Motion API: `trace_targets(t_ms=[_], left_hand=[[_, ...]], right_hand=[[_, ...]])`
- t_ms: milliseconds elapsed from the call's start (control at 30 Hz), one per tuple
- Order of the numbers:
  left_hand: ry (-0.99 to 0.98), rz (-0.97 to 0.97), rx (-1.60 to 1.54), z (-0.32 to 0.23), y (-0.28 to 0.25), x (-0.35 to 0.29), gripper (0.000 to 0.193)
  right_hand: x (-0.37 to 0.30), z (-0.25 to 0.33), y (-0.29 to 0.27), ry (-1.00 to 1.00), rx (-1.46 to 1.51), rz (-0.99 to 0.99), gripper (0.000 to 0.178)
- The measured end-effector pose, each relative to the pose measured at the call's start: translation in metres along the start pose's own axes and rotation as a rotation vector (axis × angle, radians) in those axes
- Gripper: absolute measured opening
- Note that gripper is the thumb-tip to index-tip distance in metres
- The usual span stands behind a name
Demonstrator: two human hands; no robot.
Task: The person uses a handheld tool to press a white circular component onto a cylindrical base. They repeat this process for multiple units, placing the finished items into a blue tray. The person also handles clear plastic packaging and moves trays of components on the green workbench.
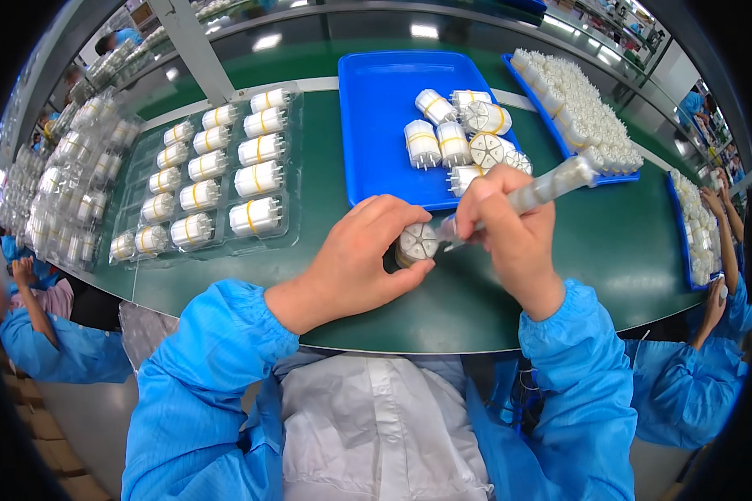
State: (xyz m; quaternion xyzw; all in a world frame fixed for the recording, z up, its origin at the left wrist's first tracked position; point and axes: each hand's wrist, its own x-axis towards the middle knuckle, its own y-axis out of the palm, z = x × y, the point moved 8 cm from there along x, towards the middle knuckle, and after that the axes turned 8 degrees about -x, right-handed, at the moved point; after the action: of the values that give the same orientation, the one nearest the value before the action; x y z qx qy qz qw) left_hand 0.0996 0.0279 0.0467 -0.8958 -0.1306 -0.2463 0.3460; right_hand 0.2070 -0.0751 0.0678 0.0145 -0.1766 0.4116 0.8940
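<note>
Clear tray (213,179) of banded parts far left. Left hand (368,250) pinches a white round part (417,243) on the green table (610,250), end face up. Right hand (505,221) grips a syringe (551,185); its long axis runs far-right, tip touching the part's right edge. Blue tray (376,125) just beyond.

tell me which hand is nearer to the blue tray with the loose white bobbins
Right. The right hand overlaps the near edge of the blue tray, holding a clear syringe-like tool. The left hand sits below the tray on the green table.
</note>
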Motion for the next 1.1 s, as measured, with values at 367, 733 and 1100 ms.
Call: trace_targets(t_ms=[367, 733, 1100], left_hand=[[0.047, 0.025, -0.011, -0.003, 0.003, 0.003, 0.049], [-0.048, 0.032, -0.032, -0.001, 0.003, 0.0, 0.048], [-0.085, -0.005, 0.001, 0.005, 0.002, -0.001, 0.057]], right_hand=[[0.0, -0.005, 0.003, -0.12, -0.126, 0.035, 0.026], [0.002, 0.0, 0.002, -0.083, -0.024, 0.035, 0.025], [0.001, -0.009, 0.009, -0.057, -0.06, 0.067, 0.025]])
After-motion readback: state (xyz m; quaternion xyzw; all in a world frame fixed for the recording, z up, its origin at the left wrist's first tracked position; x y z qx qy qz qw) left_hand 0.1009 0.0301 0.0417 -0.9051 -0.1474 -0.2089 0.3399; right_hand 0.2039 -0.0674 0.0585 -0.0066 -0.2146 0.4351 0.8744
